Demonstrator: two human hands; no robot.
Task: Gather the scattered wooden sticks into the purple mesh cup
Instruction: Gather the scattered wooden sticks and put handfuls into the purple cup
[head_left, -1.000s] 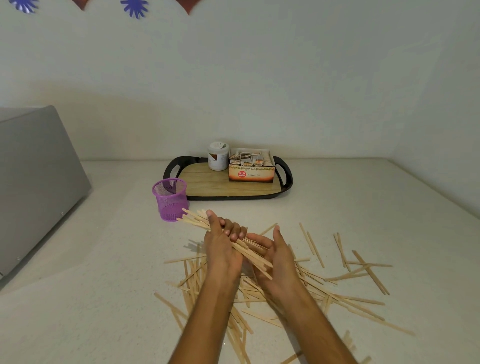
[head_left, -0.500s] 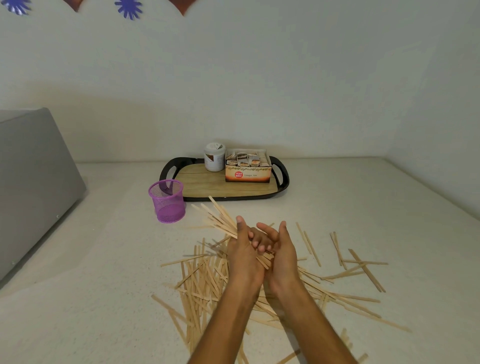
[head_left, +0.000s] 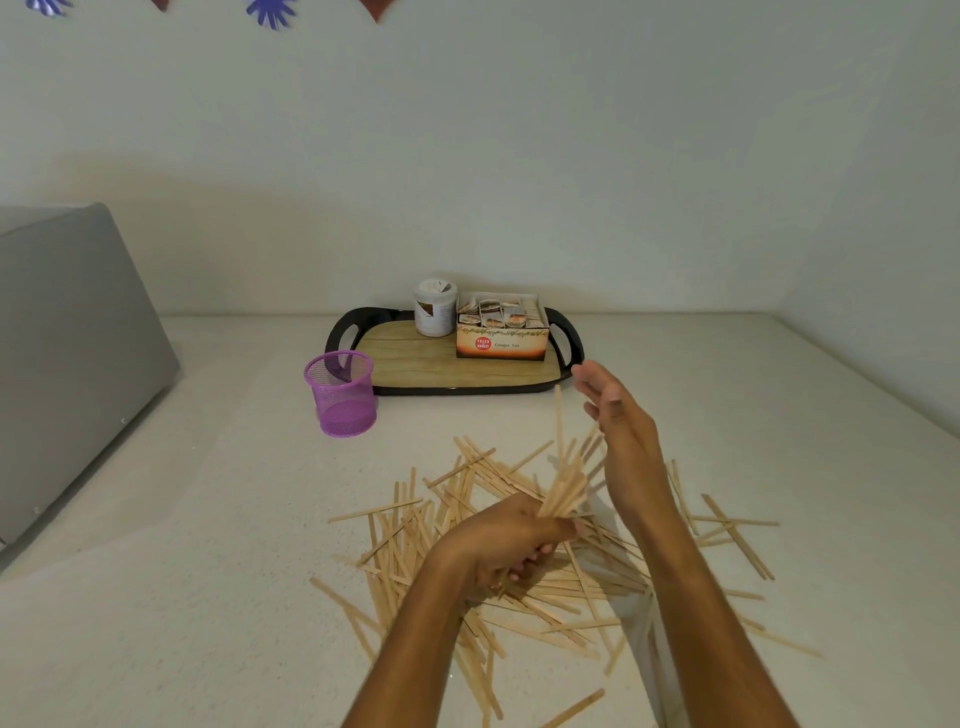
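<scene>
My left hand (head_left: 511, 540) grips a bundle of wooden sticks (head_left: 565, 486) by its lower end, the sticks fanning up and away above the counter. Just right of the bundle, my right hand (head_left: 621, 431) is raised with flat, spread fingers and holds nothing. Several loose wooden sticks (head_left: 566, 603) lie scattered on the white counter under and around both arms. The purple mesh cup (head_left: 341, 393) stands upright to the far left of my hands and looks empty.
A black-rimmed tray (head_left: 447, 387) with a wood-look base sits behind the cup, carrying a white jar (head_left: 435, 307) and a box of tea bags (head_left: 502, 326). A grey appliance (head_left: 67, 353) fills the left side. Walls close off the back and right.
The bundle has tipped from lying across both hands to standing nearly upright in my left hand. My right hand has let go and lifted away to the right.
</scene>
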